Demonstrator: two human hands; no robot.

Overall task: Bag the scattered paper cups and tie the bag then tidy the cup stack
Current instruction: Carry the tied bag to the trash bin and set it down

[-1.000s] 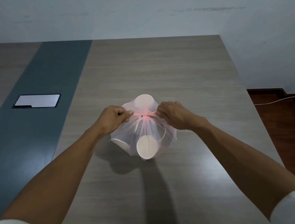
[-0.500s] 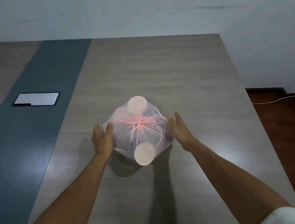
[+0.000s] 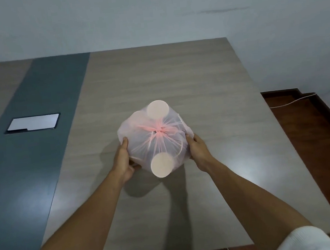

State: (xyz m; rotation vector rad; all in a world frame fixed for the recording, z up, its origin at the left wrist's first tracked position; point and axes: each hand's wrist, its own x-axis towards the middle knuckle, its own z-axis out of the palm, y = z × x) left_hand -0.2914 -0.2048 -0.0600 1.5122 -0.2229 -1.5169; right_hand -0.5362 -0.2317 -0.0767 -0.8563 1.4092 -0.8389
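We cup tied bag (image 3: 155, 140) at frame centre: left hand (image 3: 123, 162) and right hand (image 3: 199, 150) pressed flat on its sides, fingers spread. Paper cups (image 3: 161, 165) bulge inside, pink knot (image 3: 159, 130) on top. Bag on table (image 3: 175, 78). Silver panel (image 3: 33, 123) upper left.

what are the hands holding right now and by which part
Both hold the tied bag of cups by its sides, not by the knot: left hand on its left flank, right hand on its right.
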